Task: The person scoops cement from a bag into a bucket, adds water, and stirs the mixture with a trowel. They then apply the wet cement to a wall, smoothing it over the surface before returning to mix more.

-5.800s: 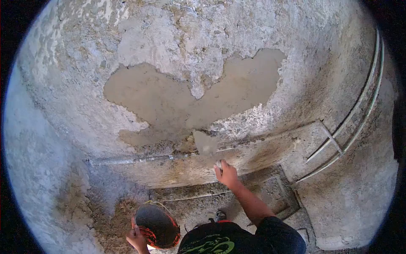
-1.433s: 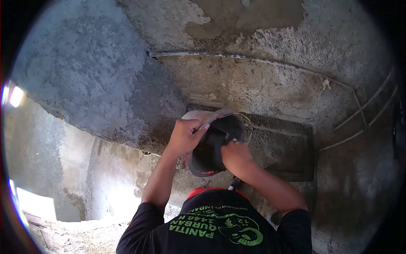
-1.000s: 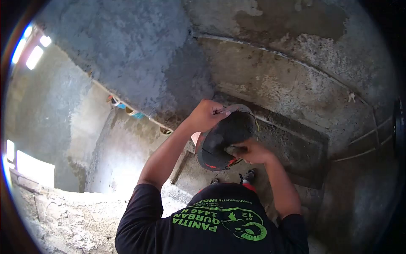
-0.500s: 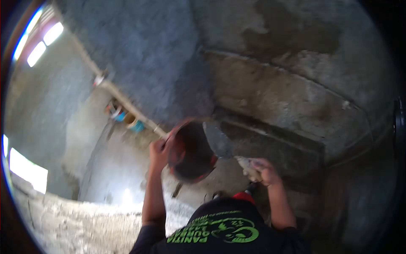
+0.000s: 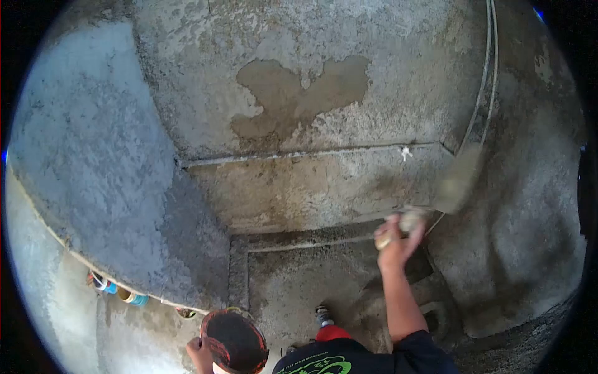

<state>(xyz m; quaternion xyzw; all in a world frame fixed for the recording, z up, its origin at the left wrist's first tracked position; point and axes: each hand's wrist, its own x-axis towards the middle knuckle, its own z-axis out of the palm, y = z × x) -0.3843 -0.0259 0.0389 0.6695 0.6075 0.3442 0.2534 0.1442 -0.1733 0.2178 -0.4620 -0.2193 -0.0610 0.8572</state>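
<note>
My left hand (image 5: 199,355) grips the side of a dark bucket (image 5: 235,340) with a worn orange-red rim, held low at the left of my body. The inside of the bucket looks dark. In my right hand (image 5: 395,243), fingers wrapped round the handle, is a trowel (image 5: 458,181). Its blade is smeared by motion and points up and to the right, overlapping the corner of the wall in this view. Ahead of me stands a rough cement wall (image 5: 374,37) with a darker, damp-looking patch (image 5: 302,100) in its middle.
A ledge (image 5: 311,153) runs across the wall. Two thin pipes or cables (image 5: 483,81) run down at the right. Past a low wall (image 5: 124,218) on the left stand small paint cans (image 5: 132,297). My shoe (image 5: 323,313) is on the concrete floor (image 5: 299,274).
My view has swung right towards the wall. The trowel has moved from beside the bucket out to the upper right, and the bucket now sits lower left.
</note>
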